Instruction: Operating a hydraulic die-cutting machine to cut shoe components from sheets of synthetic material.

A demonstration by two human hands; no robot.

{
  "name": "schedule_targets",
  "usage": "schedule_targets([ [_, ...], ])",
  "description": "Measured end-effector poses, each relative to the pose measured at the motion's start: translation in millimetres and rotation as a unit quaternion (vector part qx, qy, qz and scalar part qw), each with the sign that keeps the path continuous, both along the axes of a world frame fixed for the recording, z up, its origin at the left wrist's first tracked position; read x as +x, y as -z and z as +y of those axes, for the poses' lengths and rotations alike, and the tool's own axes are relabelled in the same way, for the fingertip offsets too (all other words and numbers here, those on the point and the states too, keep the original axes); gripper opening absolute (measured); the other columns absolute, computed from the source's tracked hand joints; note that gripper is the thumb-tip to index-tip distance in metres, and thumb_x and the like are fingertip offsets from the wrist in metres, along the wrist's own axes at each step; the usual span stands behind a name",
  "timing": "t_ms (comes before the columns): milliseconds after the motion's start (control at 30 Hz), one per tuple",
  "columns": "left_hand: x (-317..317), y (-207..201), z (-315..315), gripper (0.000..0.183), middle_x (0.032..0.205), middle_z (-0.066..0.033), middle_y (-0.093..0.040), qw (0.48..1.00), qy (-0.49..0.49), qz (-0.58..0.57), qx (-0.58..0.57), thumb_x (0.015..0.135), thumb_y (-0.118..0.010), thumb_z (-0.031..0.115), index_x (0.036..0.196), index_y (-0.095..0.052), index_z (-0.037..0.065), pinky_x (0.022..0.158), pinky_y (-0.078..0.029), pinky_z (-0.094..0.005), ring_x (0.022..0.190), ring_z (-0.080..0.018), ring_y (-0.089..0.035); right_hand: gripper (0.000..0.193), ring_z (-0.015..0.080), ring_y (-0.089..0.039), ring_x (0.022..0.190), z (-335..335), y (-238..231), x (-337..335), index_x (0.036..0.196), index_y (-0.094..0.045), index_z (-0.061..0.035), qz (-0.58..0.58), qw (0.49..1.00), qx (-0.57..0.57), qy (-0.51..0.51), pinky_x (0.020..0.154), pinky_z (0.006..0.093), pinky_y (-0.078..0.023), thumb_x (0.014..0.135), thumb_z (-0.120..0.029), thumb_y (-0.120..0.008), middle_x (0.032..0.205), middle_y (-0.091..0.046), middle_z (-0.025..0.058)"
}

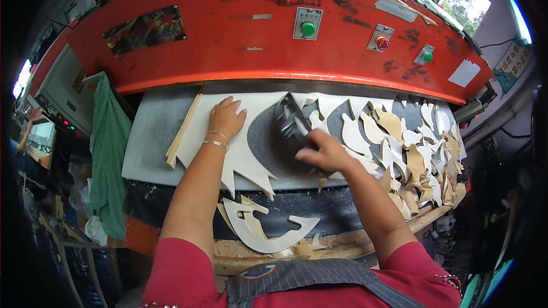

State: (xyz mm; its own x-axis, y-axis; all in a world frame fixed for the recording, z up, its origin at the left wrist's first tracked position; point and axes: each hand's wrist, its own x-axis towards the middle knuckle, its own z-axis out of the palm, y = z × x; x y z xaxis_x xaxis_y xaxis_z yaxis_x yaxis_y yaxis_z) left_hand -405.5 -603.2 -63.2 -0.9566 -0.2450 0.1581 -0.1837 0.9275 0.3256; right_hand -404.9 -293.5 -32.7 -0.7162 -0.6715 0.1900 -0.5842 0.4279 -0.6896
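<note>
My left hand rests open on a cream sheet, its fingers spread near the sheet's far edge. The sheet's right side is cut into curves and points. In my right hand is a dark, shiny cutting die, blurred by motion and tilted above the grey cutting board. My fingers and thumb close on its near right end; part of the grip is hidden. Right of it lie curved cream offcuts.
A red press with green buttons and a red button spans the back. Scraps pile up at the right. A wooden strip lies at the left. Curved cut pieces lie on the near ledge; green cloth hangs left.
</note>
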Motion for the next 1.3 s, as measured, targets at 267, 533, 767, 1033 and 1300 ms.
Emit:
schedule_targets([
  [267, -49.2, 9.4, 25.1, 0.044, 0.139, -0.0118, -0.045, 0.991, 0.124, 0.057, 0.011, 0.091, -0.05, 0.034, 0.131, -0.051, 0.016, 0.112, -0.022, -0.0432, 0.133, -0.0301, -0.035, 0.062, 0.0359, -0.058, 0.099, -72.5, -35.7, -15.5, 0.094, -0.064, 0.0036, 0.128, 0.96, 0.193, 0.159, 0.082, 0.0441, -0.048, 0.079, -0.057, -0.061, 0.103, -0.061, 0.0217],
  [533, -49.9, 17.4, 36.0, 0.039, 0.138, -0.0078, -0.046, 0.993, 0.099, 0.031, -0.057, 0.096, -0.039, 0.031, 0.131, -0.052, 0.022, 0.112, -0.022, -0.0426, 0.132, -0.0264, -0.037, 0.068, 0.0378, -0.059, 0.105, -128.9, -5.3, -68.7, 0.103, -0.062, 0.0081, -0.01, 0.946, 0.242, 0.214, 0.087, 0.0399, -0.049, 0.074, -0.054, -0.061, 0.103, -0.063, 0.027],
  [767, -45.4, 10.7, 43.3, 0.041, 0.14, -0.0034, -0.044, 0.996, 0.072, 0.016, -0.043, 0.096, -0.037, 0.035, 0.133, -0.05, 0.022, 0.113, -0.019, -0.0427, 0.134, -0.0225, -0.034, 0.046, 0.0244, -0.059, 0.07, -85.0, -47.7, -38.9, 0.089, -0.053, 0.0044, -0.049, 0.97, -0.063, 0.231, 0.064, 0.0342, -0.046, 0.067, -0.033, -0.069, 0.076, -0.06, 0.0196],
  [1033, -50.2, 7.3, 42.0, 0.044, 0.138, -0.0045, -0.046, 0.998, 0.015, -0.023, -0.059, 0.096, -0.039, 0.036, 0.135, -0.047, 0.018, 0.112, -0.019, -0.0499, 0.133, -0.0261, -0.034, 0.045, 0.0211, -0.056, 0.08, 34.5, -64.6, 44.1, 0.109, -0.05, -0.0028, 0.006, 0.868, -0.479, 0.13, 0.075, 0.0343, -0.047, 0.074, -0.028, -0.06, 0.085, -0.058, 0.0128],
  [1300, -62.1, -9.0, 76.1, 0.051, 0.134, -0.0096, -0.048, 0.992, 0.029, -0.075, -0.095, 0.091, -0.044, 0.047, 0.132, -0.049, 0.017, 0.11, -0.017, -0.0561, 0.128, -0.0301, -0.039, 0.041, 0.0239, -0.05, 0.066, 115.4, -67.3, 119.8, 0.097, -0.047, 0.0019, 0.03, 0.786, -0.598, 0.156, 0.062, 0.0372, -0.045, 0.079, -0.035, -0.049, 0.071, -0.05, 0.0161],
])
